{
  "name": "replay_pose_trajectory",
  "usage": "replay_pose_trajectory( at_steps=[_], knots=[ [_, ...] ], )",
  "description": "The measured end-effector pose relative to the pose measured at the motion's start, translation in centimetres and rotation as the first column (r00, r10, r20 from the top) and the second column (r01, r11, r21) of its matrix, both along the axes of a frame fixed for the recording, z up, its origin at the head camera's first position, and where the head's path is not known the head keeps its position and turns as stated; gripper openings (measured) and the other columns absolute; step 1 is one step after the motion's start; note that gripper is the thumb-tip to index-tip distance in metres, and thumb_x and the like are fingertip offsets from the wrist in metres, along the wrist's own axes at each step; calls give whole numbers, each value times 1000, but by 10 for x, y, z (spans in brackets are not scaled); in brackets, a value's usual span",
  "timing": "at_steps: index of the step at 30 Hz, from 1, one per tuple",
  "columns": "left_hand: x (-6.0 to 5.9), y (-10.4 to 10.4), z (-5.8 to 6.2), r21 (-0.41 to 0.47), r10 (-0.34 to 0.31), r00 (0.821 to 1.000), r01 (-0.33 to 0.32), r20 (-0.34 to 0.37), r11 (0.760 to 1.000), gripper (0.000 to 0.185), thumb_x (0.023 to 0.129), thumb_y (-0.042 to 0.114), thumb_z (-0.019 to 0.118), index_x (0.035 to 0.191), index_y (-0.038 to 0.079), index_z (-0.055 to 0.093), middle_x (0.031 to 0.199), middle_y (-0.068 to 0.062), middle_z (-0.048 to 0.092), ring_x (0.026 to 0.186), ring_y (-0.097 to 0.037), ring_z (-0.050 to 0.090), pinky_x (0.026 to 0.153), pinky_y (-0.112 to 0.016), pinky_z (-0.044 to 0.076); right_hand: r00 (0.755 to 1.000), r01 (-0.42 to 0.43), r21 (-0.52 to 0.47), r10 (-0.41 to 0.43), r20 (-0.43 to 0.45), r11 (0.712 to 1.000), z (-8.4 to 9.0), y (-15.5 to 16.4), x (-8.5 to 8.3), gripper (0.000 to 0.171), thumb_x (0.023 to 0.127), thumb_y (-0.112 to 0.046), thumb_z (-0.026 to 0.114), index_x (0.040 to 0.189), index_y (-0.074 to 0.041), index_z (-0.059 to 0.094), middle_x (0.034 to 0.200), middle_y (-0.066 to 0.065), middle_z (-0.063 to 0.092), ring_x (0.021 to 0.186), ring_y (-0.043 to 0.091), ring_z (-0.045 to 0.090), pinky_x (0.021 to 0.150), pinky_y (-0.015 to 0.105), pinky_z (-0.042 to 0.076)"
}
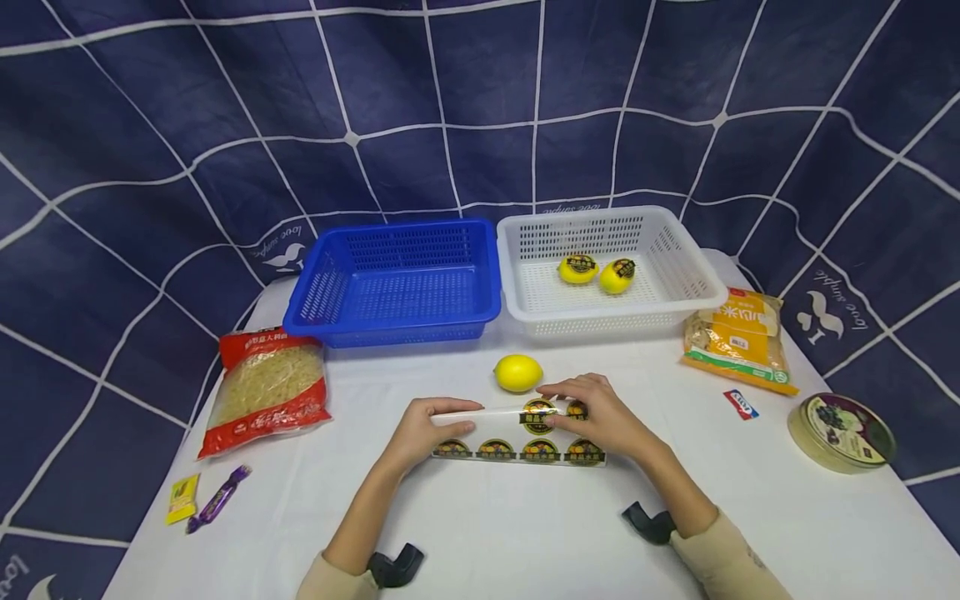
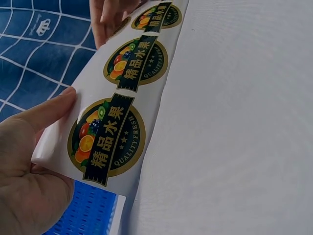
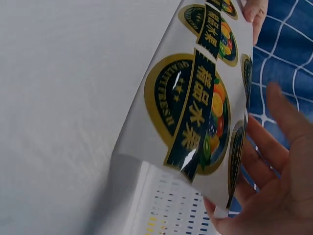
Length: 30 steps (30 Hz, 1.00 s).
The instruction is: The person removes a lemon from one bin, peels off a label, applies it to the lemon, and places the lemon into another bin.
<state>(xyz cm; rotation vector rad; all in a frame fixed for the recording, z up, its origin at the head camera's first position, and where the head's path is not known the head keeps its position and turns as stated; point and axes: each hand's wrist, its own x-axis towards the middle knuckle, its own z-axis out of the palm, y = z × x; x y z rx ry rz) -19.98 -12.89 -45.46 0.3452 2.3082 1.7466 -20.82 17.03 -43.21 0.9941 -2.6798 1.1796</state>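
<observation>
A white sticker sheet (image 1: 487,429) with round black-and-gold fruit labels is held bent above the table. At its left end my left hand (image 1: 422,432) grips it, the thumb (image 2: 56,107) on the printed face and fingers behind. My right hand (image 1: 600,417) holds the right end, its fingers (image 3: 261,147) against the folded-back side. In the right wrist view, the sheet hides part of those fingers. Just beyond the sheet lies a lemon (image 1: 517,372) with no label in sight. Two labelled lemons, one left (image 1: 578,268) and one right (image 1: 617,277), sit in the white basket (image 1: 615,317).
A blue basket (image 1: 390,328) stands left of the white one. A red-edged food bag (image 1: 270,383), yellow packet (image 1: 182,498) and purple candy (image 1: 219,498) lie left. At right are a yellow food bag (image 1: 742,337), small wrapped sweet (image 1: 741,404) and round tin (image 1: 842,433).
</observation>
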Motion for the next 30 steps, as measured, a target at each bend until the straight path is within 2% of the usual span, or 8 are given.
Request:
replay_pose_trajectory(
  at_steps=[4,8,15,17,20,24,26,30],
  knots=[
    [0,1,1,8,2,1000,-2,4,1000,31,75,30,77,102,16,72,103,-1,68,94,-17,63,79,-30,54,1000,8,-31,-9,-25,999,1,-5,-1,34,84,-25,68,116,-14,65,105,-10,65,93,9,55,95,43,32],
    [2,3,4,0,5,1000,-5,16,1000,29,76,24,76,103,15,72,105,-1,67,97,-16,62,82,-28,53,999,-3,-42,2,-42,999,0,-7,-2,28,84,-21,69,111,-17,68,103,-13,65,96,6,56,91,40,39],
    [11,7,27,-44,-5,1000,6,13,999,24,80,14,72,104,9,71,106,-4,67,101,-18,60,90,-34,49,999,1,-104,-6,-46,995,0,-9,-2,20,82,-17,71,102,-18,70,97,-15,65,94,6,57,83,34,48],
    [12,8,31,-60,-12,1000,12,8,998,24,81,13,72,104,8,71,106,-4,67,103,-18,59,93,-36,47,999,6,-123,-11,-41,992,0,-9,-2,17,81,-17,72,98,-19,71,93,-16,65,91,6,57,82,32,49],
    [11,8,26,-69,-14,1000,15,8,998,24,81,13,72,104,9,71,107,-4,67,106,-20,58,96,-40,45,999,7,-156,-11,-30,988,-1,-9,-2,15,81,-16,72,94,-22,71,88,-16,65,86,6,57,79,33,50],
    [5,5,11,-48,0,1000,1,32,999,25,80,17,73,104,14,71,108,-2,66,108,-20,56,99,-42,42,1000,16,-206,-17,-7,978,2,-11,0,16,79,-10,72,91,-21,71,85,-11,66,83,9,58,74,37,52],
    [3,4,6,-36,13,999,-11,51,999,26,79,21,73,105,16,71,110,0,66,110,-19,56,100,-41,41,1000,16,-237,-13,16,971,10,-13,4,15,79,-5,72,89,-16,71,85,-5,67,80,12,58,69,35,54],
    [4,3,5,-10,30,993,-29,111,1000,29,78,27,74,106,18,71,112,1,65,111,-19,54,96,-36,45,994,20,-326,15,104,945,33,-14,13,12,80,2,69,89,-6,70,86,4,66,77,16,58,60,28,54]
  ],
)
